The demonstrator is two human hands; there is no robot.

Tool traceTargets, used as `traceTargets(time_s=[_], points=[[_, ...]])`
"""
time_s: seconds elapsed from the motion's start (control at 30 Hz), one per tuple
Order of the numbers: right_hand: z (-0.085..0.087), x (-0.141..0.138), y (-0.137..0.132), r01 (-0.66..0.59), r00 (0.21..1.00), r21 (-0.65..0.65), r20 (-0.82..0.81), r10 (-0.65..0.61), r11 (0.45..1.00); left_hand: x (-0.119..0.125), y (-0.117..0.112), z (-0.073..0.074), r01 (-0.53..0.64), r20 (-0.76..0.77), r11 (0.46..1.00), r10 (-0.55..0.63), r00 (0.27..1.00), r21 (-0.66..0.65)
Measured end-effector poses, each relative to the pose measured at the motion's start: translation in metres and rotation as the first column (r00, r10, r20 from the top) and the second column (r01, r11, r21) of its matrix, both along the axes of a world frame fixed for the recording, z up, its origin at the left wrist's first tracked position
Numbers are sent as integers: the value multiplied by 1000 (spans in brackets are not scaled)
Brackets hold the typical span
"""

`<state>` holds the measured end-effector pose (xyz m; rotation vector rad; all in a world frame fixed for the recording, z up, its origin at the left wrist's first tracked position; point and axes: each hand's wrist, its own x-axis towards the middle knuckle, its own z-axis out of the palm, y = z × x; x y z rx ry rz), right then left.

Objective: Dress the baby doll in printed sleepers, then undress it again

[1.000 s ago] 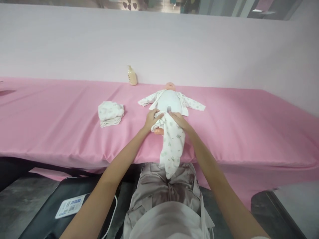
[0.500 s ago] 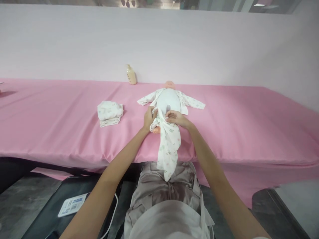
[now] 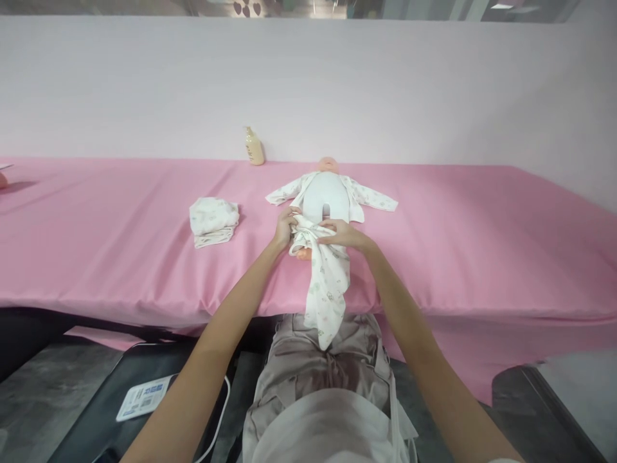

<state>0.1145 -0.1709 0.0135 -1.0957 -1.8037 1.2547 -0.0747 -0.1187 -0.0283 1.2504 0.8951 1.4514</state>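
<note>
A baby doll (image 3: 328, 193) lies on its back on the pink table (image 3: 120, 225), head toward the wall, in an open printed white jacket. Printed white baby trousers (image 3: 328, 283) are bunched at its hips and hang over the table's front edge. My left hand (image 3: 285, 226) grips the trousers' waistband on the doll's left side. On the other side my right hand (image 3: 341, 234) pinches the same waistband. A bare doll foot (image 3: 303, 254) shows under the cloth.
A folded printed cloth (image 3: 213, 220) lies left of the doll. A cream lotion bottle (image 3: 254, 147) stands at the back by the pale wall. Below the table edge are my lap and a dark surface with a white labelled card (image 3: 143, 399).
Both hands have drawn the trousers' waistband a little further up toward the doll's waist, bunching the cloth more. The hanging leg has narrowed.
</note>
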Motion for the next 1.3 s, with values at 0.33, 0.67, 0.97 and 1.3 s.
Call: traceTargets(time_s=[0.33,0.67,0.97,1.3], points=[[-11,4,11,154,962,-81,-214,-168,985,1,-11,5,44,-437,982,41,898,184],[-21,-4,18,114,849,-202,-488,-201,973,1,-20,18,150,-203,988,-151,967,-20],[-9,-2,6,4,952,-155,-302,-51,988,-2,-16,10,116,-145,991,-124,982,-63],[-22,-1,16,167,892,-217,-383,-241,962,0,-17,13,234,-52,962,-244,968,-143]])
